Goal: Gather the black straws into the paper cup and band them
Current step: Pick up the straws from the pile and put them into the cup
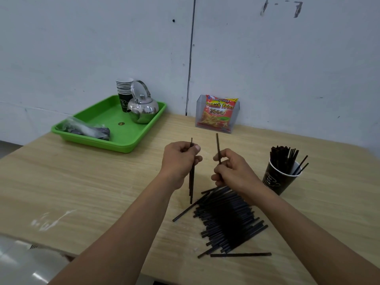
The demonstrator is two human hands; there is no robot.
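A pile of black straws (pixel 228 221) lies on the wooden table in front of me, with a few strays at its edges. My left hand (pixel 178 161) grips a few straws (pixel 191 186) upright above the table. To its right, my right hand (pixel 232 171) pinches a single straw (pixel 217 145) that points up. The dark paper cup (pixel 277 182) stands at the right, to the right of my right hand, with several straws standing in it.
A green tray (pixel 123 132) at the back left holds a stack of paper cups (pixel 124 91), a steel kettle (pixel 144 109) and a plastic bag (pixel 88 130). A clear holder with a snack packet (pixel 219 114) stands against the wall. The table's near edge runs bottom left.
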